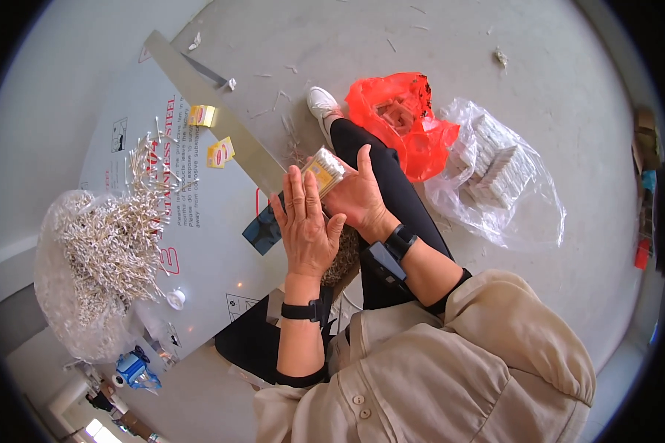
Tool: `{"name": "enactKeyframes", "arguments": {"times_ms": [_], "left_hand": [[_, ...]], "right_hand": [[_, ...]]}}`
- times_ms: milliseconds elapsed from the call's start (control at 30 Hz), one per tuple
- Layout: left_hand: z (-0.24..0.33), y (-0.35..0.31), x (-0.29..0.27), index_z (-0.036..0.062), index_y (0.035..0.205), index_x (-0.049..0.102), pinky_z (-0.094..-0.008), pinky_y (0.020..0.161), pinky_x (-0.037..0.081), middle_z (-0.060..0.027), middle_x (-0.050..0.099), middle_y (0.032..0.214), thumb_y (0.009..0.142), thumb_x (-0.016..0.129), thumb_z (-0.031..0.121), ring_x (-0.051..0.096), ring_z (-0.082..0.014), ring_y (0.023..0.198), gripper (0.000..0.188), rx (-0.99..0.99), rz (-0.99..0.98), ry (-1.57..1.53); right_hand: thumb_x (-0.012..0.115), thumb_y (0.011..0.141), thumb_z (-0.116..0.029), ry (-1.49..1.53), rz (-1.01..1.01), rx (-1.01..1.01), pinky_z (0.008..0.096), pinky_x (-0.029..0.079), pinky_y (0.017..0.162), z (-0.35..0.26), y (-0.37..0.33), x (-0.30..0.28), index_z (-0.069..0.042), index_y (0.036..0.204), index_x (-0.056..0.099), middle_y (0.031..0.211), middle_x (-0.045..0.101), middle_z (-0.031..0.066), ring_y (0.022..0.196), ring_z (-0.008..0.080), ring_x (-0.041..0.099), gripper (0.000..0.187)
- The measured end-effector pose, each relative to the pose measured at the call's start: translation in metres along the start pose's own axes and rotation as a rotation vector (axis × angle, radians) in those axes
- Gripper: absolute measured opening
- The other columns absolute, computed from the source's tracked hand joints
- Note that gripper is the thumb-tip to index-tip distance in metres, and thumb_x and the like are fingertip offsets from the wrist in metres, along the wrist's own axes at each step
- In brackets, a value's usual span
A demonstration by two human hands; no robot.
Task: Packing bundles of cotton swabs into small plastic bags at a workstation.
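Packet of swabs (323, 171) appears just right of the table (207, 258), between the left hand (308, 236), its fingers straight and ungripping, and the open palm of the right hand (360, 198), whose fingers are too hidden to tell any clamping. Light, even pressure from both sides should keep the swabs aligned. On the table lies a loose swab heap (114, 244).

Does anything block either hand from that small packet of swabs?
Nothing visible does: the small, clear rectangular packet with yellow label and white swabs rests against the right hand, the left hand at its edge.
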State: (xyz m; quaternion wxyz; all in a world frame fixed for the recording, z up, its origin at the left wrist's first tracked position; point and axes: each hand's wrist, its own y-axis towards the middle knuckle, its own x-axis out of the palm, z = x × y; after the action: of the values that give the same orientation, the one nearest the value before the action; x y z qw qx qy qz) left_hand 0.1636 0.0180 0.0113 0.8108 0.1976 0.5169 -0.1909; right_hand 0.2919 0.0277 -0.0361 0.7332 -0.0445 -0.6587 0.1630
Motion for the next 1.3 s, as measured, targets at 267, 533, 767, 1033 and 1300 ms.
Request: {"name": "enactKeyframes", "arguments": {"times_ms": [267, 533, 767, 1033, 1300], "left_hand": [[-0.013, -0.017, 0.011, 0.0008, 0.153, 0.022, -0.0529, 0.118, 0.011, -0.0247, 0.017, 0.159, 0.100, 0.030, 0.059, 0.015, -0.0396, 0.148, 0.080, -0.157, 0.083, -0.137], [-0.004, -0.042, 0.013, 0.0051, 0.151, 0.033, -0.0615, 0.115, 0.007, -0.0220, 0.015, 0.160, 0.099, 0.032, 0.061, 0.011, -0.0411, 0.149, 0.076, -0.266, -0.102, 0.105], [-0.011, -0.041, 0.007, 0.0129, 0.152, 0.035, -0.0647, 0.113, 0.006, -0.0206, 0.016, 0.160, 0.096, 0.038, 0.064, 0.011, -0.0431, 0.148, 0.076, -0.253, -0.142, 0.164], [-0.015, -0.034, 0.007, 0.0129, 0.147, 0.041, -0.0656, 0.113, 0.009, -0.0191, 0.023, 0.158, 0.095, 0.050, 0.054, 0.017, -0.0407, 0.147, 0.067, -0.208, -0.103, 0.136], [-0.012, -0.018, -0.006, 0.0035, 0.136, 0.050, -0.0433, 0.106, 0.041, -0.0170, 0.055, 0.135, 0.086, 0.064, 0.002, 0.052, -0.0374, 0.125, 0.051, -0.120, 0.283, -0.282]], "right_hand": [[0.048, 0.096, -0.058, -0.100, 0.237, -0.145, 0.0498, 0.029, 0.116, 0.002, 0.001, 0.009, -0.009, 0.139, 0.046, 0.141, 0.052, 0.0128, 0.135, 0.0285, 0.044, 0.065], [0.059, 0.097, -0.012, -0.498, 0.193, -0.251, 0.0434, 0.053, 0.097, 0.011, 0.013, 0.010, 0.001, 0.130, 0.050, 0.118, 0.065, 0.0194, 0.111, 0.0302, 0.063, 0.036], [0.058, 0.097, -0.008, -0.449, 0.270, -0.325, 0.0451, 0.053, 0.096, 0.018, 0.012, 0.010, 0.002, 0.128, 0.049, 0.117, 0.065, 0.0196, 0.110, 0.0312, 0.064, 0.034], [0.057, 0.096, -0.005, -0.427, 0.274, -0.363, 0.0459, 0.052, 0.097, 0.004, 0.017, 0.008, 0.002, 0.122, 0.052, 0.117, 0.064, 0.0200, 0.111, 0.0322, 0.063, 0.027], [0.046, 0.099, -0.009, -0.327, 0.437, -0.174, 0.0503, 0.053, 0.093, -0.051, 0.011, 0.048, 0.010, 0.123, 0.046, 0.112, 0.062, 0.0246, 0.102, 0.0353, 0.065, 0.031]]}}
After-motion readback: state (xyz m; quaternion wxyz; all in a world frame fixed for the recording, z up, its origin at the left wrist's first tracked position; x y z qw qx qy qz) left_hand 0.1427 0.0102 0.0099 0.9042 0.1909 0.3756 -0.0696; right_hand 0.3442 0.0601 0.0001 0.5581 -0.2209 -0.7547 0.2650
